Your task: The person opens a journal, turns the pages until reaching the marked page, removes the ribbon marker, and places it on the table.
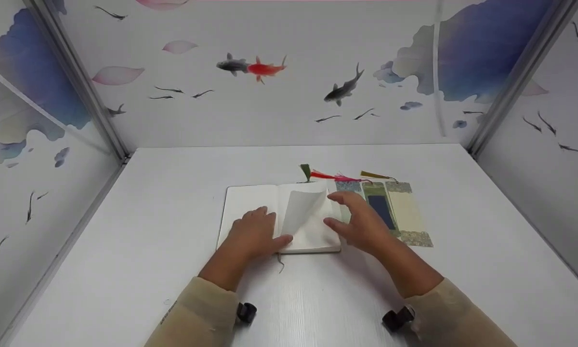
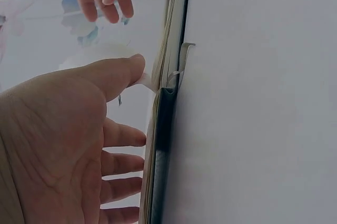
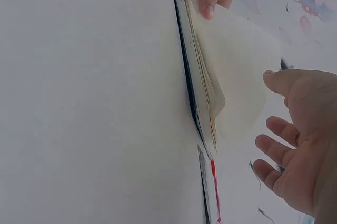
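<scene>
One open notebook (image 1: 248, 197) lies near the middle of the white tabletop (image 1: 139, 217), and its visible pages look blank. On its left page rests the left hand (image 1: 254, 232); its fingers are extended and grasp nothing, while the thumb reaches across the centre fold. Below this fold, a thin ribbon (image 1: 281, 264) comes out onto the tabletop. Further right, one leaf (image 1: 301, 207) of the notebook stands lifted and bent. Past the notebook's upper edge lie a green tassel (image 1: 305, 172), a red tassel (image 1: 321, 175) and a pink tassel (image 1: 349, 179). Beside the leaf's outer edge is the right hand (image 1: 363, 222), with thumb and fingers spread, slightly bent and clasping nothing; whether a fingertip touches the paper, I cannot say surely. Behind this hand lies a green bookmark (image 1: 381, 209) with a dark blue panel, then a cream bookmark (image 1: 404, 207) with patterned ends and, at its top, a yellow tassel (image 1: 375, 174).
</scene>
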A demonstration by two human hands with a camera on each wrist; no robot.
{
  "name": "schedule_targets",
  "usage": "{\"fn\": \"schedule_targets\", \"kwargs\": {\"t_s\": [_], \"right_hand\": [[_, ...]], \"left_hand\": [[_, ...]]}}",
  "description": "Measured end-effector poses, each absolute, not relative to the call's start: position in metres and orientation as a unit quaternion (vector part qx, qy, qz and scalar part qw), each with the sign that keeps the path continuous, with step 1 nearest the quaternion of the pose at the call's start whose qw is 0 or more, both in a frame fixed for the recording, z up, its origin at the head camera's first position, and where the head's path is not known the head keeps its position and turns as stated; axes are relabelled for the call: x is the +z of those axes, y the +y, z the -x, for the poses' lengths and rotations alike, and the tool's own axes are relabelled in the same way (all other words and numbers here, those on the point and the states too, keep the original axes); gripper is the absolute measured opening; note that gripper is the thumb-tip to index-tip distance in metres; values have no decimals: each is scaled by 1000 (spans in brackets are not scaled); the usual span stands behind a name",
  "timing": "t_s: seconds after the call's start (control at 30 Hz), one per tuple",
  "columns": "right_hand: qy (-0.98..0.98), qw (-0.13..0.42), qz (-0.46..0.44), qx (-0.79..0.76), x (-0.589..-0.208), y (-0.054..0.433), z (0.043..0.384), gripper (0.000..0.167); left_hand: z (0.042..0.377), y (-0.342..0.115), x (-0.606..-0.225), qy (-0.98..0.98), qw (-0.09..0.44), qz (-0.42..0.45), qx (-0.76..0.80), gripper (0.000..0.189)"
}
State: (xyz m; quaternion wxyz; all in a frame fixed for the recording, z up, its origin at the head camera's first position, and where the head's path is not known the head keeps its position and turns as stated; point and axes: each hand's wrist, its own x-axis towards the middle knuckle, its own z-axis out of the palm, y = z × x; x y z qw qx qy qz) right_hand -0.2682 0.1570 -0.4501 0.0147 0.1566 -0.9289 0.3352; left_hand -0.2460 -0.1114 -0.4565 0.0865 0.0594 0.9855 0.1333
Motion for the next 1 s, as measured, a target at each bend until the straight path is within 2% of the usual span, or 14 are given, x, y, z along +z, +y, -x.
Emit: {"fn": "schedule_targets", "kwargs": {"t_s": [0.2, 0.47, 0.77, 1.0], "right_hand": [[-929, -34, -177, 322, -452, 158, 269, 61], [-930, -85, -242, 262, -456, 160, 267, 71], [-932, -118, -253, 230, -462, 160, 269, 70], [-933, -121, -256, 222, -463, 158, 270, 68]], "left_hand": [[249, -111, -458, 987, 54, -46, 145, 97], [253, -116, -457, 978, -39, -11, 204, 120], [257, -120, -451, 975, -98, 8, 200, 130], [256, -124, -451, 978, -125, 12, 166, 137]]}}
